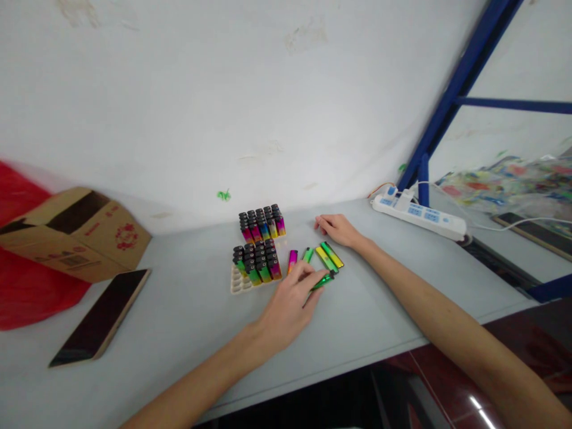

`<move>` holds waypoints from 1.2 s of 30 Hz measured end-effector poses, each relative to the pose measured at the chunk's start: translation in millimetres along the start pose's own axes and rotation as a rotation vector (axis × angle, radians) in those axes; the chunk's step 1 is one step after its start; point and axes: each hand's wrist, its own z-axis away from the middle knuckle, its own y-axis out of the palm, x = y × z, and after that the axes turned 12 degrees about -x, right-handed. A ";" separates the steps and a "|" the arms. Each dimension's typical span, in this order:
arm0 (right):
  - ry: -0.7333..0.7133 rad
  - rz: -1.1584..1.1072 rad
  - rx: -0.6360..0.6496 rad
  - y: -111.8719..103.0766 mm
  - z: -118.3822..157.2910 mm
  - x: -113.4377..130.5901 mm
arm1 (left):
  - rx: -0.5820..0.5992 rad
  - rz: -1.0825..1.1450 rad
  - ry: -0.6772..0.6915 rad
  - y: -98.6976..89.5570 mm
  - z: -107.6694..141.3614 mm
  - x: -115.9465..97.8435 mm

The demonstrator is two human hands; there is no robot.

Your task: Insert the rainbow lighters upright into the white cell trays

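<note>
My left hand (286, 301) reaches in over the table, thumb and fingers closed on a green lighter (323, 280) with a black top. Just beyond it lie several loose lighters: a purple one (292, 258), a green one (308, 255) and a yellow-green pair (329, 256). To the left of that hand, a white tray (236, 285) holds upright, multicoloured lighters with black tops, with bare slots on its left side. A second group of upright lighters (261, 224) stands behind it. My right hand (339, 229) rests on the table past the loose lighters, fingers curled, nothing visible in them.
A phone (100, 319) lies at the left, near an opened cardboard box (84, 235) and a red bag (27, 298). On the right are a white power strip (420, 215) with plugs and cables, and a blue metal frame (440, 107). The wall bounds the table's back.
</note>
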 end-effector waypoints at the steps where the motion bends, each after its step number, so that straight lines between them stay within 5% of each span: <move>1: 0.002 0.001 0.001 -0.3 0.0 0.3 | -0.004 0.074 -0.045 -6.9 -1.2 -2.2; 9: 0.015 0.027 0.003 -3.0 1.6 3.1 | 0.027 0.505 -0.498 -45.2 10.7 12.0; 17: 0.041 0.058 0.005 -3.8 3.8 3.6 | -0.097 0.317 -0.518 -65.5 22.5 37.7; 27: 0.053 0.088 0.005 -4.4 4.7 6.0 | -0.179 0.138 -0.495 -64.2 23.6 32.4; 36: 0.039 0.088 0.003 -3.9 5.0 6.3 | -0.162 0.389 -0.488 -92.5 31.9 40.5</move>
